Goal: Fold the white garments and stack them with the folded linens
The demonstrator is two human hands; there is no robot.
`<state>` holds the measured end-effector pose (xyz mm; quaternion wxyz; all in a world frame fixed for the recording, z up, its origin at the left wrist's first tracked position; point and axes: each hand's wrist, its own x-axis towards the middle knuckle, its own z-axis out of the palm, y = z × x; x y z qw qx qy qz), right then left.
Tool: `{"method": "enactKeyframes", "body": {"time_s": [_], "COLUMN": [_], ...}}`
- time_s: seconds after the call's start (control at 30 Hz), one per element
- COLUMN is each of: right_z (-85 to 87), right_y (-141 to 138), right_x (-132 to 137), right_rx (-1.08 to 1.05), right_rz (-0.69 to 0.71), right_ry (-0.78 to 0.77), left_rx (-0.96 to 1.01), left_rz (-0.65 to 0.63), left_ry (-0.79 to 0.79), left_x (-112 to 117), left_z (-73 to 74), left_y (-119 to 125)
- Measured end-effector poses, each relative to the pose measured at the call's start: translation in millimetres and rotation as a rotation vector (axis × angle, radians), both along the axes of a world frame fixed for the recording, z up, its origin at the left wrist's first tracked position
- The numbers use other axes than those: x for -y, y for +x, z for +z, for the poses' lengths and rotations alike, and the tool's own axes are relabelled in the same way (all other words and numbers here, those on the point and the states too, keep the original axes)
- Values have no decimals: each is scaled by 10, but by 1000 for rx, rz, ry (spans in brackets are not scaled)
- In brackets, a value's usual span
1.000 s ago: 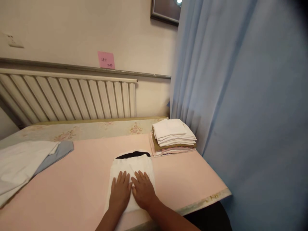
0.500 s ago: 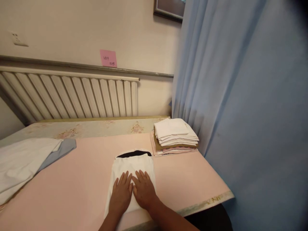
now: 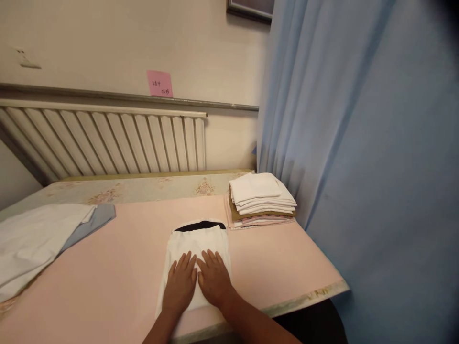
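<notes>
A folded white garment (image 3: 195, 241) with a black band at its far edge lies on the pink-covered surface (image 3: 118, 267) in front of me. My left hand (image 3: 180, 283) and my right hand (image 3: 213, 278) rest flat on its near half, side by side, fingers stretched out and pointing away from me. Neither hand holds anything.
A stack of folded white, tan and pink cloths (image 3: 261, 199) sits at the back right. Unfolded white and grey-blue cloths (image 3: 39, 236) lie at the left. A radiator (image 3: 103, 143) runs along the wall behind. A blue curtain (image 3: 358, 143) hangs close on the right.
Both hands stay flat on the white garment in the same spot. Only the camera view has shifted slightly.
</notes>
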<state>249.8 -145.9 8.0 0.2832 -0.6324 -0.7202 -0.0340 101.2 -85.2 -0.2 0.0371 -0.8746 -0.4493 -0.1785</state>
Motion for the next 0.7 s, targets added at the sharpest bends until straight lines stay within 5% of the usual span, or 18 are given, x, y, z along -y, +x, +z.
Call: {"method": "enactKeyframes", "body": {"time_s": [0.7], "right_z": [-58], "right_y": [107], "right_x": [120], "right_rx": [44], "right_rz": [-16], "right_ry": [42], "left_rx": [8], "left_rz": [1], "left_ry": [4], "left_x": [16], "left_z": [-12], "left_y": [-17]}}
